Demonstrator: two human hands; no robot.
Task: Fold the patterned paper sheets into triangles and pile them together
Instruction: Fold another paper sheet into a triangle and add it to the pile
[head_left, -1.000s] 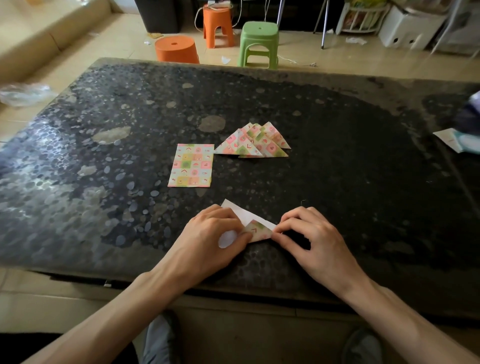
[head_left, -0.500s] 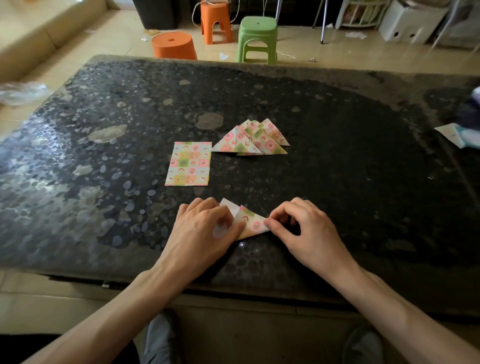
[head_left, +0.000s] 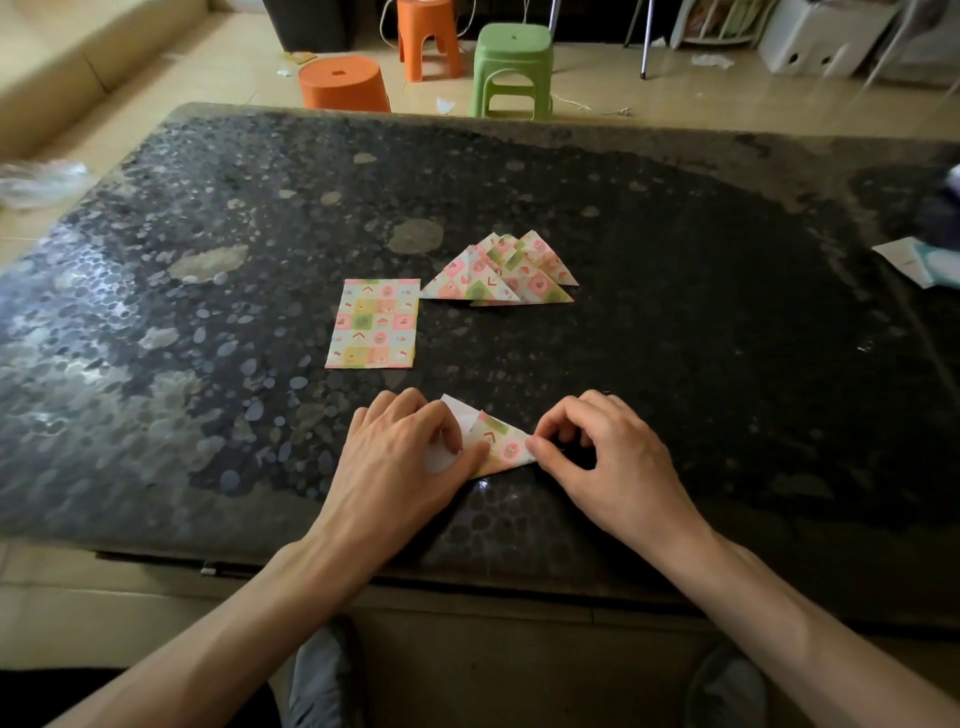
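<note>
- My right hand (head_left: 608, 462) is pinching the right-hand corner of the half-folded sheet (head_left: 503, 442) between thumb and forefinger, with the other fingers curling in behind.
- My left hand (head_left: 400, 457) is pressing down on the sheet's left part, fingers bending over it and the thumb lying on the patterned flap (not wrapping round it, just holding it flat).
- The sheet is lying on the table (head_left: 701, 338) near its front edge, between my two hands. Its patterned flap is showing as a triangle, and a white corner is poking out at the top beside my left fingers.
- Further back and a little left, the stack of flat sheets (head_left: 373, 323) is resting pattern-up, well apart from my hands.
- Just right of that stack, the pile of triangles (head_left: 498, 275) is fanning out, the pieces overlapping one another.
- Out at the table's right edge, a pale slip of paper (head_left: 906, 260) is lying partly out of view.
- Beyond the far edge, a round orange stool (head_left: 343, 83), a taller orange stool (head_left: 427, 31) and a green stool (head_left: 513, 62) are standing on the floor.
</note>
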